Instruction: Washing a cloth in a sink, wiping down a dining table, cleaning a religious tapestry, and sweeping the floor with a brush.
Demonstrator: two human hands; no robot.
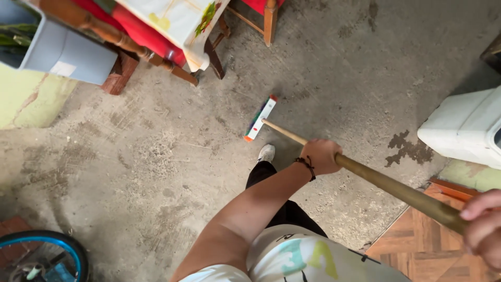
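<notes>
Left hand (321, 156) fingers wrapped around broom handle (381, 181) mid-shaft; right hand (482, 227) fingers curled at upper end; broom head (260, 118) on concrete floor (156, 156).

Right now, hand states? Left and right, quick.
Left hand: closed around the long wooden broom handle, mid-shaft.
Right hand: fingers wrapped on the same handle's upper end, partly out of frame.

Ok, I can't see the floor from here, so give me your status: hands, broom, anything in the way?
Left hand and right hand both gripping broom handle. Broom head down on concrete. Chair legs just beyond it.
</notes>
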